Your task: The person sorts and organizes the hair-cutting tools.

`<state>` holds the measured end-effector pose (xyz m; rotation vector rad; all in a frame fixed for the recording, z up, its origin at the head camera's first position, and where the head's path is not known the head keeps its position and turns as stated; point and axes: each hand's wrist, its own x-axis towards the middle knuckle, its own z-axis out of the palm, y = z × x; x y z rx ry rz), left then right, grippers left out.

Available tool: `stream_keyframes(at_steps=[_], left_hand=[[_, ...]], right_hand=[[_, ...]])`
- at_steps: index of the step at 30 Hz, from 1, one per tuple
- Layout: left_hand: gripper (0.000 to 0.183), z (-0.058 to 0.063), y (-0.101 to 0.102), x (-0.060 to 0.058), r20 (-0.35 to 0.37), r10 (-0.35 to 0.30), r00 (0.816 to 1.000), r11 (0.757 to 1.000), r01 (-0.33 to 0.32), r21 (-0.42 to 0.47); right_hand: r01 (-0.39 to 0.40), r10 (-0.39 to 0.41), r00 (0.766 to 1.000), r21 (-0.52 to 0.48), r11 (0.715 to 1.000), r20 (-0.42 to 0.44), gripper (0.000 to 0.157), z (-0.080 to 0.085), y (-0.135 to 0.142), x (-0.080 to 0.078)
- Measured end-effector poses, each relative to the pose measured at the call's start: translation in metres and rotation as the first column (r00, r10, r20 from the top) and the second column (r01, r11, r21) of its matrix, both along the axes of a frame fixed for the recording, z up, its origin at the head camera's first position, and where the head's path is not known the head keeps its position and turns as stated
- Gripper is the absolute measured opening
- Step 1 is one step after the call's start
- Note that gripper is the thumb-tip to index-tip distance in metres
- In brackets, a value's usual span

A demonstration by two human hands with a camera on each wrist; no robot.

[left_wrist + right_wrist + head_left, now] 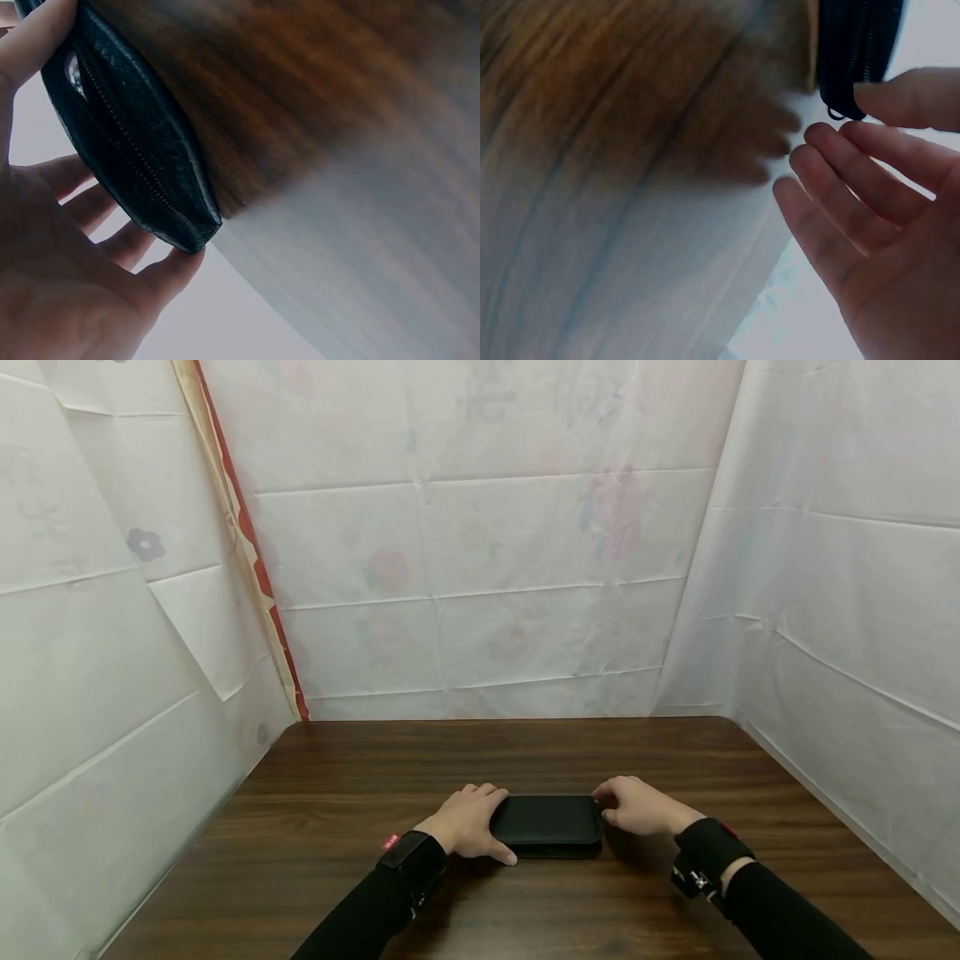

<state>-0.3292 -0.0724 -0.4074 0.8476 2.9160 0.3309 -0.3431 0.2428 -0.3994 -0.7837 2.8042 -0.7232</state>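
A black zip wallet (pixel 547 820) lies flat on the table between both hands. My left hand (pixel 467 823) grips its left end, thumb along the near side and fingers round the far side. The left wrist view shows the zipper (pixel 142 154) parted at that end, with something small and shiny (pixel 73 73) in the gap. At the right end, my right hand (pixel 639 806) pinches the corner with thumb and index finger, the other fingers loosely bent. A small ring (pixel 835 114) shows beside that corner; whether the fingers hold a zipper pull is hidden.
The dark wood-grain table (pixel 375 760) extends round the wallet. White sheeting (pixel 480 543) hangs behind the table's back edge, and more white sheets (pixel 847 610) stand along the left and right sides.
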Motion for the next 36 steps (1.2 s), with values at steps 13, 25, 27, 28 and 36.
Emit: stream_keyframes(at_steps=[13, 25, 27, 28, 36], left_hand=[[0.096, 0.0, 0.0, 0.001, 0.01, 0.004, 1.0, 1.0, -0.005, 0.018], [0.098, 0.002, 0.002, 0.002, 0.024, 0.014, 1.0, 1.0, -0.014, 0.026], [0.098, 0.003, 0.003, 0.002, 0.03, 0.015, 0.999, 1.0, -0.015, 0.027], [0.098, 0.002, 0.004, 0.002, 0.031, 0.014, 0.999, 1.0, -0.015, 0.027], [0.097, -0.001, 0.001, 0.0, 0.025, 0.01, 1.0, 0.999, -0.011, 0.03]], right_hand=[[0.068, -0.056, 0.983, 0.065, 0.996, -0.172, 0.009, -0.014, -0.01, -0.01], [0.055, -0.021, 0.963, 0.122, 0.991, -0.268, 0.014, -0.012, -0.009, -0.008], [0.048, -0.015, 0.964, 0.119, 0.992, -0.265, 0.015, -0.011, -0.007, -0.007], [0.048, -0.016, 0.966, 0.117, 0.992, -0.26, 0.015, -0.011, -0.005, -0.007], [0.062, -0.04, 0.979, 0.101, 0.993, -0.2, 0.015, -0.009, 0.002, -0.005]])
